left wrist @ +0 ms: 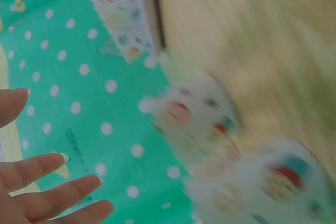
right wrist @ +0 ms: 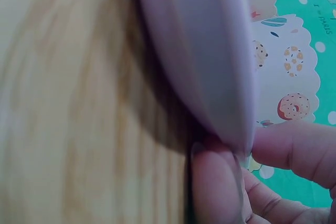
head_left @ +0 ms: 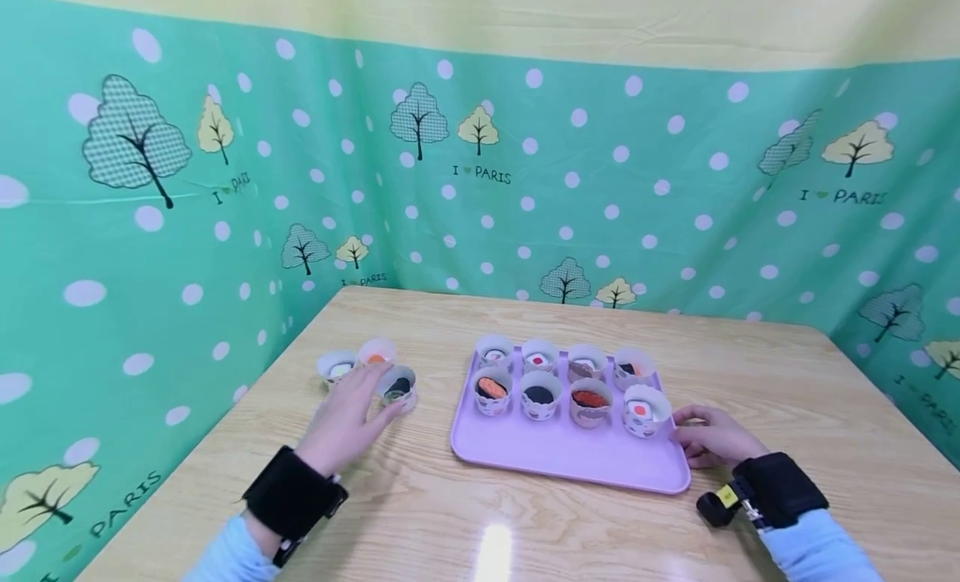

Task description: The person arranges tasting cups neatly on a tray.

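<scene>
Left hand (head_left: 347,421) reached with straight, spread fingers toward three paper cups (head_left: 367,371) on table (head_left: 420,515). Right hand (head_left: 712,436) pinched pink tray (head_left: 562,459) corner.

I see light blue sleeves on both my arms. A broad black strap wraps each wrist, behind the left hand (head_left: 347,421) and the right hand (head_left: 712,436); the right strap carries a small black-and-yellow module.

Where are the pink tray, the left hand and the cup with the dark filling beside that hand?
pink tray (head_left: 555,457), head view, bare front part
left hand (head_left: 347,419), head view, back of hand
dark-filled cup (head_left: 397,387), head view, its filling
</scene>
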`<state>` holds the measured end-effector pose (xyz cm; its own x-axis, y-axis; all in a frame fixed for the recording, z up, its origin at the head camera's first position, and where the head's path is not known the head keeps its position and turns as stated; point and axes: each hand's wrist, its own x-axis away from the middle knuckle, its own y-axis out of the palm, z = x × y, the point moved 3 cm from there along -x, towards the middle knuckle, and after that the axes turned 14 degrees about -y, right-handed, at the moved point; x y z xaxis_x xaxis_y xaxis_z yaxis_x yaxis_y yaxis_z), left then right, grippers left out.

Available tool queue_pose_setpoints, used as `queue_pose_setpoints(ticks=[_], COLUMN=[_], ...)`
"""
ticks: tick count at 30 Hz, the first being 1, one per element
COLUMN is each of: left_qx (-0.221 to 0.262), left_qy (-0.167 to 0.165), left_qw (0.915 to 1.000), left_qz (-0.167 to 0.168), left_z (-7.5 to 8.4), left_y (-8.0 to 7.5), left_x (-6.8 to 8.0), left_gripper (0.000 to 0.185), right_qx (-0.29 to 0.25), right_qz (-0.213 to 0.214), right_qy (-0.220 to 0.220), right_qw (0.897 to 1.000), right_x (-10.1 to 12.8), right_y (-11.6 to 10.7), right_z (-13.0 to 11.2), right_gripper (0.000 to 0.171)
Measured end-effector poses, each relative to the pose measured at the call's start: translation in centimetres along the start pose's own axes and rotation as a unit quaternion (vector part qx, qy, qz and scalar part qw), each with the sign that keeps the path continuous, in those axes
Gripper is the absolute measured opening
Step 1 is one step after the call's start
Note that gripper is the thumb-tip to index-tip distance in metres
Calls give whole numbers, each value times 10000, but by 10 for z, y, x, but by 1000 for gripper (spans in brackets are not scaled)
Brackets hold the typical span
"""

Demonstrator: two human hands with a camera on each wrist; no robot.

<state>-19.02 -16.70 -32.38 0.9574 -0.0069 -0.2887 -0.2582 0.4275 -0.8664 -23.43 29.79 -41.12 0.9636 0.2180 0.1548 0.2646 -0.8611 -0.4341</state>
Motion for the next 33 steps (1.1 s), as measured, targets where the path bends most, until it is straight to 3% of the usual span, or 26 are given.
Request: queue_pose_setpoints(ticks=[6, 13, 27, 33], left_qx=[-295, -442, -445, -510], left_qy=[-319, -558, -360, -327], left_qw=[9991, 9967, 9933, 9916], left_qz=[-2, -395, -1006, -1142], left_z=[-35, -65, -68, -70], left_y=[-2, -5, -2, 4], left_x=[7, 14, 2, -2], left_gripper=[58, 66, 75, 65], right_qx=[11, 6, 94, 15], right_qz=[-30, -103, -105, -174], right_qy=[-44, -146, -29, -102], right_qw=[10000, 9998, 9999, 9998], right_x=[3, 3, 3, 0], right_y=[-2, -2, -2, -1], right_z=[4, 5, 1, 0], right_gripper=[48, 49, 50, 50])
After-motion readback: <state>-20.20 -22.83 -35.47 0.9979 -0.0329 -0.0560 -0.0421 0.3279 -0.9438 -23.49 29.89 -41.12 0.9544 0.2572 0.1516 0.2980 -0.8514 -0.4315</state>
